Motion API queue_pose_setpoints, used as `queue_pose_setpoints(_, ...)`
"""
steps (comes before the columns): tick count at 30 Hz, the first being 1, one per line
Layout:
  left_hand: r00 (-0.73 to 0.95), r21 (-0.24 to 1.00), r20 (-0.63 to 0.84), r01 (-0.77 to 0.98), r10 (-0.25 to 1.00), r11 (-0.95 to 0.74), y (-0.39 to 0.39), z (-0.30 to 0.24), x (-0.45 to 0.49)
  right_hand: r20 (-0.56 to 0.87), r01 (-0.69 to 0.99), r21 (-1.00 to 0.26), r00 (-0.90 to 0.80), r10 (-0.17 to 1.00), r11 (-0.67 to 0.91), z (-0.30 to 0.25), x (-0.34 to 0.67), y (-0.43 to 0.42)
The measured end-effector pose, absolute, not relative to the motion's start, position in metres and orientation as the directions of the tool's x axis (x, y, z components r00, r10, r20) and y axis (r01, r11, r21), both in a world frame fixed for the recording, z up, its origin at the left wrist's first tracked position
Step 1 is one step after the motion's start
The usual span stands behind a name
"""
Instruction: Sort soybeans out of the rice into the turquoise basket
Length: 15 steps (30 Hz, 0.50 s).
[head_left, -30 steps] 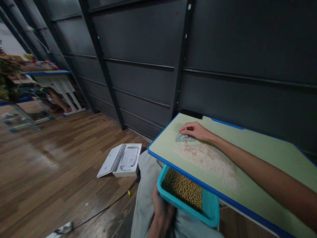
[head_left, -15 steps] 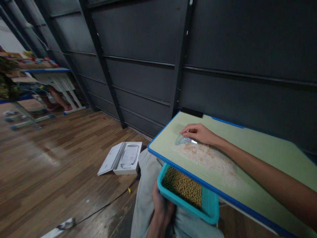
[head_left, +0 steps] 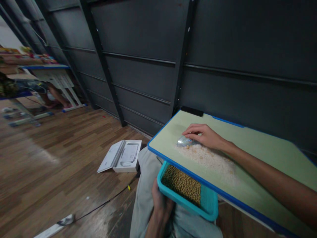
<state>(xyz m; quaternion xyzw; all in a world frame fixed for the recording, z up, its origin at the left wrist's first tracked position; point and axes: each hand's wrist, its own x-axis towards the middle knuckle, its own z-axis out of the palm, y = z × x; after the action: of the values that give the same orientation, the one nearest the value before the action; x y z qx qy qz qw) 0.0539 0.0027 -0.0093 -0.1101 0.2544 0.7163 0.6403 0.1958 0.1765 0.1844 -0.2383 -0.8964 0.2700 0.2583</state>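
My right hand (head_left: 204, 135) is over the table with fingers pinched on a clear, curved plastic piece (head_left: 184, 141). The plastic's lower edge meets the far left end of a spread pile of white rice-like grains (head_left: 210, 162). Yellowish beans (head_left: 188, 147) lie among the grains, some right by the plastic. Below the table's near edge, my left hand (head_left: 160, 200) grips the left end of a teal plastic tray (head_left: 209, 203). Round tan beans (head_left: 182, 185), like soybeans, fill much of that tray; its right end shows bare bottom. The left fingers are partly hidden beneath it.
The pale green tabletop (head_left: 260, 142) has a blue rim. A black flat object (head_left: 192, 111) lies at its far edge, by a dark panelled wall (head_left: 138, 79). On the floor are an open white box (head_left: 126, 157) and a cable (head_left: 106, 202). Another person's legs (head_left: 56, 96) show far left.
My right hand has shifted slightly right, and the plastic piece has tilted and now catches light differently. The tray and left hand have barely moved.
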Motion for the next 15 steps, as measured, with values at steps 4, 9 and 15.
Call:
queue_pose_setpoints(4, -0.144, 0.215, -0.466, -0.976, 0.873, -0.046, 0.003, -0.005, 0.054, 0.353, 0.269, -0.557, -0.78, 0.517, 0.786, 0.189, 0.197, 0.167)
queue_pose_setpoints(9, -0.132, 0.198, -0.445, -0.979, 0.886, -0.047, 0.004, -0.011, 0.054, 0.394, 0.278, -0.489, -0.776, 0.493, 0.827, 0.193, 0.202, 0.158)
queue_pose_setpoints(15, -0.162, 0.263, -0.442, -0.964, 0.882, -0.045, 0.001, -0.019, 0.052, 0.487, 0.459, -0.439, -0.6, 0.634, 0.772, 0.194, 0.208, 0.153)
